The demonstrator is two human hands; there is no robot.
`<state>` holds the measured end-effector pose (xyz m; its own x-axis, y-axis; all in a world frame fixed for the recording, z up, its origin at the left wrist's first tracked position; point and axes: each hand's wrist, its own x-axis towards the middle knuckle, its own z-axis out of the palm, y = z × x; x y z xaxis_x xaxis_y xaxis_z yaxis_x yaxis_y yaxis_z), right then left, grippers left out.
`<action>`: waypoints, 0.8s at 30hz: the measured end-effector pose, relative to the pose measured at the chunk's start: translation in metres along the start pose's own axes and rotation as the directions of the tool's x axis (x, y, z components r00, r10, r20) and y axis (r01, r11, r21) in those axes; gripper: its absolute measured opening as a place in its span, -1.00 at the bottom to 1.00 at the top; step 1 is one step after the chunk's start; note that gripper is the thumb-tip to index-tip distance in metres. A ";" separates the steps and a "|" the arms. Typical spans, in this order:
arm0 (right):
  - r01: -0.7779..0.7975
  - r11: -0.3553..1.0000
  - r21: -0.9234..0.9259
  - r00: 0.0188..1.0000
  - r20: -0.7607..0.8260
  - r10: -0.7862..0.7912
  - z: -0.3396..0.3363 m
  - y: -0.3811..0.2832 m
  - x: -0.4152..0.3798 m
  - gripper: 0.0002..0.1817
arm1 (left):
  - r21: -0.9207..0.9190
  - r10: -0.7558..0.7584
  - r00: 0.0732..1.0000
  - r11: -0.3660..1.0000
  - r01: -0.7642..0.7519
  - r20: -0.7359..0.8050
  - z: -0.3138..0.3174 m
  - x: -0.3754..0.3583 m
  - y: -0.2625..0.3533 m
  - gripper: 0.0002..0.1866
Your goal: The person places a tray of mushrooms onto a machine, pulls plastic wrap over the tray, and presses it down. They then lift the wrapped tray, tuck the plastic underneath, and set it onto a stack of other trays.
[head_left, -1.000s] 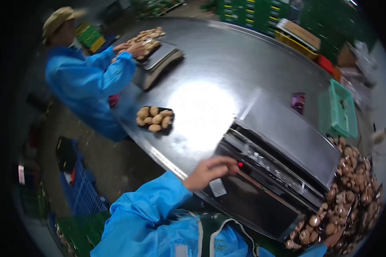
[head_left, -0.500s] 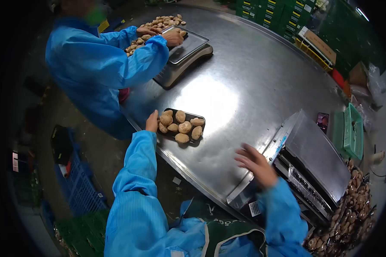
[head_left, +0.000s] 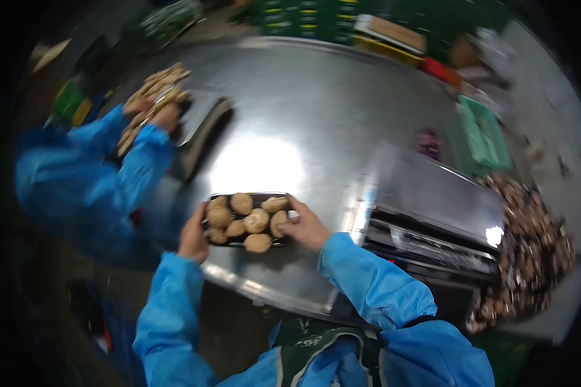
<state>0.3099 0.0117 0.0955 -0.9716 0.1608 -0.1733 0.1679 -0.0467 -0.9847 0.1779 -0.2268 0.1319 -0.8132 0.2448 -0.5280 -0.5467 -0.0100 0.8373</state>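
A black tray of light brown mushrooms is between my two hands near the front edge of the metal table. My left hand grips the tray's left end, its fingers partly hidden by the side. At the right end, my right hand is closed around the tray's edge, with the thumb against the outermost mushroom. Several mushrooms lie spread out in the tray, one of them at its front edge.
A wrapping machine with a flat metal top stands to the right. Beyond it are a green basket and a heap of wrapped mushrooms. On the left, a co-worker's hands handle mushrooms beside a scale.
My right hand has moved left from beside the machine and taken hold of the tray's right end. The tray has turned more level to me, and the view has swung right.
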 end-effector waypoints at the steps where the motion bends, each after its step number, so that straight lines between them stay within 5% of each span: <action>1: 0.012 1.000 0.003 0.999 -0.033 -0.012 -0.019 -0.025 -0.018 -0.14 | -0.019 0.051 0.989 0.999 -0.049 0.140 0.019 -0.007 0.011 -0.53; 3: 0.035 0.999 -0.010 0.994 -0.107 -0.036 -0.066 -0.070 -0.056 -0.13 | -0.022 0.083 0.918 0.997 -0.080 0.388 0.068 -0.027 0.040 -0.47; 5: 0.116 0.993 0.014 0.978 -0.177 -0.111 -0.117 -0.082 -0.089 -0.14 | 0.031 0.026 0.886 0.999 -0.045 0.462 0.137 -0.054 0.058 -0.44; 8: 0.025 1.000 0.019 0.961 -0.277 -0.019 -0.208 -0.094 -0.144 -0.18 | 0.125 -0.037 0.751 0.990 -0.061 0.659 0.237 -0.069 0.048 -0.43; 10: 0.010 0.989 0.146 0.936 -0.348 0.042 -0.257 -0.101 -0.182 -0.19 | 0.164 -0.087 0.737 0.986 -0.033 0.670 0.302 -0.072 0.027 -0.41; 15: 0.004 0.998 0.064 0.893 -0.449 0.025 -0.364 -0.064 -0.238 -0.22 | 0.237 -0.187 0.734 0.971 0.037 0.653 0.424 -0.070 -0.034 -0.37; 20: -0.023 0.989 0.144 0.896 -0.437 0.084 -0.390 -0.053 -0.256 -0.15 | 0.315 -0.165 0.759 0.948 -0.055 0.630 0.449 -0.076 -0.059 -0.24; 21: -0.163 0.986 -0.040 0.819 -0.562 0.113 -0.387 -0.064 -0.270 -0.13 | 0.311 -0.186 0.784 0.950 -0.010 0.592 0.445 -0.082 -0.056 -0.25; 22: -0.167 0.986 -0.029 0.812 -0.571 0.120 -0.386 -0.068 -0.290 -0.13 | 0.312 -0.215 0.800 0.949 0.036 0.560 0.442 -0.087 -0.055 -0.25; 24: -0.218 0.773 -0.596 0.746 -0.612 -0.262 -0.393 -0.075 -0.344 -0.10 | 0.301 -0.149 0.848 0.953 -0.013 0.509 0.430 -0.079 -0.055 -0.50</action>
<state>0.6975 0.3470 0.2214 -0.6670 0.7357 0.1179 0.4404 0.5169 -0.7341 0.3585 0.1710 0.1885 -0.5066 0.7023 -0.5001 -0.4502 0.2792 0.8481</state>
